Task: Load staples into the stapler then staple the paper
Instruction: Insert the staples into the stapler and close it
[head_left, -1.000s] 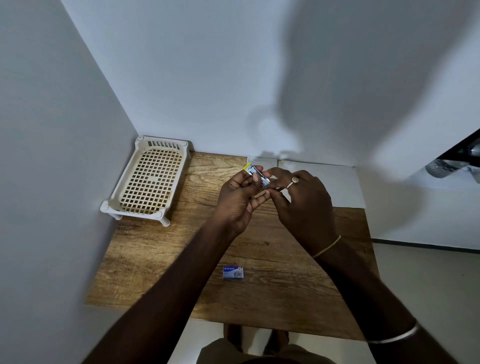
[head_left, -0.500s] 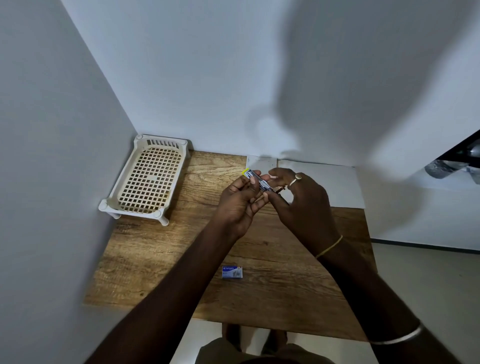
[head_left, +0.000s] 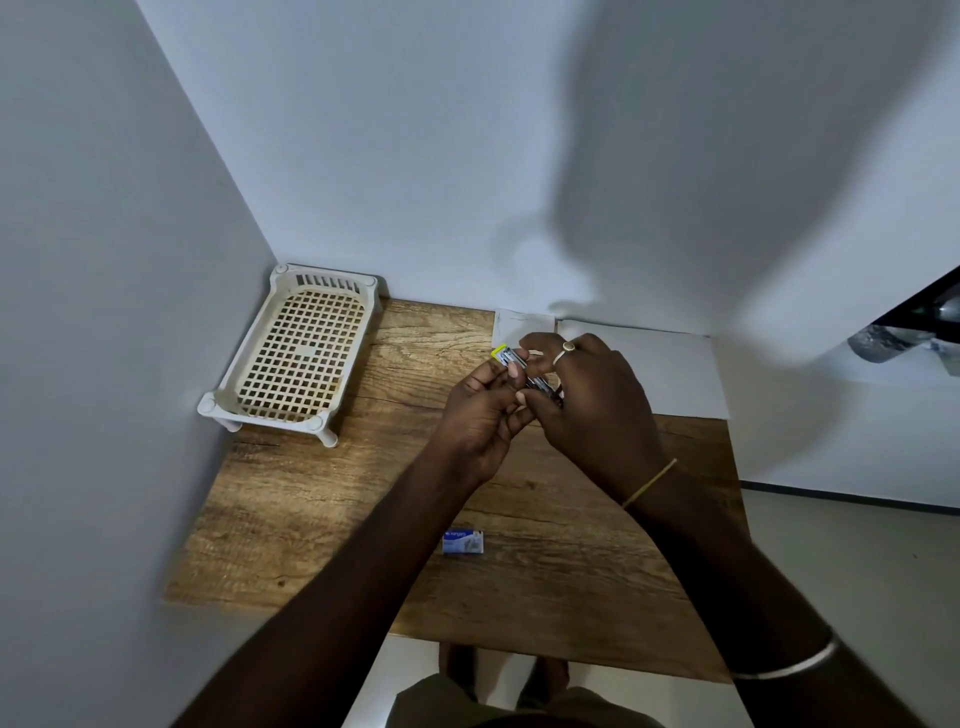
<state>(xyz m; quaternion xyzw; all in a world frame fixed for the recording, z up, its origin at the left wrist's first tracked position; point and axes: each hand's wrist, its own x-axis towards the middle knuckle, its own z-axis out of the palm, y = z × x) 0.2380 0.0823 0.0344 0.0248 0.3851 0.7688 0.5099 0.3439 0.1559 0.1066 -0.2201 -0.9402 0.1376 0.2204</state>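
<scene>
Above the middle of the wooden table (head_left: 322, 519), both my hands hold a small stapler (head_left: 511, 358) with a yellow tip and a metal channel. My left hand (head_left: 480, 415) grips it from below and the left, thumb on its top. My right hand (head_left: 587, 400), with a ring on one finger, pinches its right part; most of the stapler is hidden by my fingers. A small blue staple box (head_left: 463, 541) lies on the table nearer to me. White paper (head_left: 665, 364) lies at the table's far right, against the wall.
A cream plastic lattice tray (head_left: 296, 358) on short legs stands in the far left corner. Walls close the table on the left and at the back. A smaller paper piece (head_left: 519, 325) lies next to the big sheet. The floor lies to the right.
My hands have stayed at the same spot over the table. My right fingers have shifted a little along the stapler, and the stapler has tilted slightly.
</scene>
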